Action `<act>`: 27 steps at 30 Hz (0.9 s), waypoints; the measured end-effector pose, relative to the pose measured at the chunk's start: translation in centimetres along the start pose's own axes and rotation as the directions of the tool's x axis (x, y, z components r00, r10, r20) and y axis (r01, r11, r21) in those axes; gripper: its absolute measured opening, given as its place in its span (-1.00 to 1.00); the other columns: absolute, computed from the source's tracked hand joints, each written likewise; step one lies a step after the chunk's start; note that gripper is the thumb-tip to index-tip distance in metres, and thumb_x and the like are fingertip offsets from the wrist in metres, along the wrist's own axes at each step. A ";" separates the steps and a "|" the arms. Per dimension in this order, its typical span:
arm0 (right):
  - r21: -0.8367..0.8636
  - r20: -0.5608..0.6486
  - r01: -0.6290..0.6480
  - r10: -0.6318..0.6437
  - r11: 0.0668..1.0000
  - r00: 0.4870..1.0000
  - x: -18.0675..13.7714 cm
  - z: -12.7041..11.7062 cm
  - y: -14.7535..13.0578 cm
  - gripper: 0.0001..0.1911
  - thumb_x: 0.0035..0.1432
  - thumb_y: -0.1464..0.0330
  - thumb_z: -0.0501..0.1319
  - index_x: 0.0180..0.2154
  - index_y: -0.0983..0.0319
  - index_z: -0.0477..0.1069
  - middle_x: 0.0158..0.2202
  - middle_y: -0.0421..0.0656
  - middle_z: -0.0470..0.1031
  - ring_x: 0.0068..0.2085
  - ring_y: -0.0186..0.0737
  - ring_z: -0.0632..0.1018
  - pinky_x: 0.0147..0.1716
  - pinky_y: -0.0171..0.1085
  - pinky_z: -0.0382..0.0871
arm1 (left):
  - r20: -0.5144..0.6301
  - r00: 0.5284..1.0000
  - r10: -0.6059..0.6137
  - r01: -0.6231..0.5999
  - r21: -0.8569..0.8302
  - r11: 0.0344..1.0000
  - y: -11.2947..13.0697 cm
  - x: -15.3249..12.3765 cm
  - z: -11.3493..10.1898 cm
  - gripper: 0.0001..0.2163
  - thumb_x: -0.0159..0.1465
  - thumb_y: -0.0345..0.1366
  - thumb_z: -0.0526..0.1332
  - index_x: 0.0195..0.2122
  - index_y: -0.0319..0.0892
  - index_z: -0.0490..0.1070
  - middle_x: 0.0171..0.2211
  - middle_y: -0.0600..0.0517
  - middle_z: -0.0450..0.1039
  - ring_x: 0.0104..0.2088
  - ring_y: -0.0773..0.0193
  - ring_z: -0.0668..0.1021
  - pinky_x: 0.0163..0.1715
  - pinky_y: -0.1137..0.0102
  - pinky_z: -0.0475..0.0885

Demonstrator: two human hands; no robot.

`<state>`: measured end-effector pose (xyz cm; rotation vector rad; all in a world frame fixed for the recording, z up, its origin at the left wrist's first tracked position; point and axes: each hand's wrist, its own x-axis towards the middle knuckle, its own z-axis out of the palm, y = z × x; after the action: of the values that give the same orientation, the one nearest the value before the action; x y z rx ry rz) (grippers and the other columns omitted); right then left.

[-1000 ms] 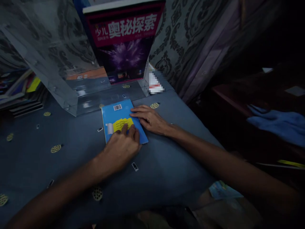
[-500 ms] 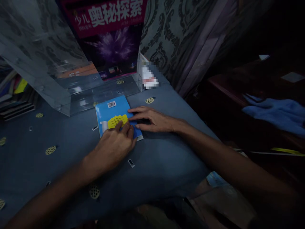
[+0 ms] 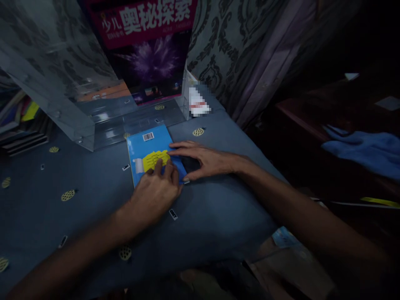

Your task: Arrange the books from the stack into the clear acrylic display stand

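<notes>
A thin blue book with a barcode and a yellow patch lies back-up on the blue patterned tablecloth. My left hand rests on its near edge, fingers together and pressed flat on the cover. My right hand grips the book's right edge, with the fingers over the cover and the thumb at the near corner. Just behind the book stands a clear acrylic stand holding a magenta and purple book upright.
A pile of books lies at the far left. A patterned curtain hangs behind the table. To the right, past the table edge, a blue cloth lies on dark furniture. A small booklet shows below the table's near right edge.
My right hand has shifted from lying flat on the cover to clasping the book's right edge, thumb curled at the corner. The left hand stays pressed on the near edge.
</notes>
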<state>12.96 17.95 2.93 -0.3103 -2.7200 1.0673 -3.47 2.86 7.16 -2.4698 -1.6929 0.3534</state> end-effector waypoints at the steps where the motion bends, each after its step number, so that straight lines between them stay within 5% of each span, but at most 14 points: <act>1: -0.007 0.005 0.003 -0.003 1.000 1.000 0.0 0.0 0.0 -0.17 0.11 0.12 0.42 0.35 0.06 0.21 0.43 -0.05 0.13 0.41 0.03 0.18 0.35 0.10 0.07 | 0.010 1.000 -0.010 0.010 0.001 1.000 0.2 0.0 0.1 -0.67 0.44 -0.32 0.10 0.14 -0.39 0.41 0.16 -0.39 0.41 0.18 -0.26 0.46 -0.08 0.04 0.57; 6: -0.022 0.032 0.006 -0.005 1.000 0.999 0.0 0.0 -0.1 -0.06 0.10 0.10 0.43 0.40 0.05 0.08 0.44 -0.01 0.09 0.42 0.07 0.14 0.35 0.14 0.06 | -0.021 0.999 -0.042 0.042 -0.002 0.999 0.8 0.0 0.6 -0.67 0.43 -0.34 0.12 0.14 -0.41 0.41 0.21 -0.42 0.35 0.22 -0.29 0.41 -0.06 0.03 0.56; 12: 0.001 0.038 -0.005 0.005 1.000 0.999 0.0 0.0 -0.1 -0.04 0.12 0.07 0.41 0.42 0.05 0.03 0.45 -0.01 0.06 0.44 0.08 0.10 0.37 0.14 0.02 | -0.006 1.000 -0.018 0.017 -0.094 0.995 -0.4 0.2 -0.4 -0.65 0.47 -0.14 0.08 0.02 -0.33 0.46 0.08 -0.28 0.47 0.09 -0.15 0.51 -0.11 0.07 0.56; 20: 0.003 0.024 -0.034 0.034 0.999 0.999 0.0 0.2 -0.2 0.11 0.07 0.02 0.43 0.46 0.03 -0.15 0.45 0.00 0.05 0.43 0.10 0.13 0.36 0.12 0.10 | -0.058 0.997 -0.054 0.044 -0.158 0.986 -3.3 2.3 0.4 -0.74 0.48 -0.35 0.01 0.05 -0.26 0.43 0.06 -0.16 0.47 0.09 0.07 0.49 0.03 0.16 0.48; 27: -0.035 0.075 -0.120 0.123 0.992 0.990 -0.3 0.0 0.0 0.03 0.08 -0.02 0.40 0.43 -0.04 -0.05 0.51 -0.06 -0.14 0.46 0.19 0.03 0.36 0.18 0.07 | -0.004 0.944 -0.331 0.331 -0.014 0.944 -7.4 1.5 0.5 -0.73 0.48 -0.36 0.00 0.00 -0.30 0.46 0.08 -0.23 0.46 0.09 -0.01 0.50 -0.01 0.14 0.48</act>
<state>13.23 17.88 2.84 -0.4546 -2.8195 1.0915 -9.71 6.95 8.19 -2.1339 -2.0658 0.2943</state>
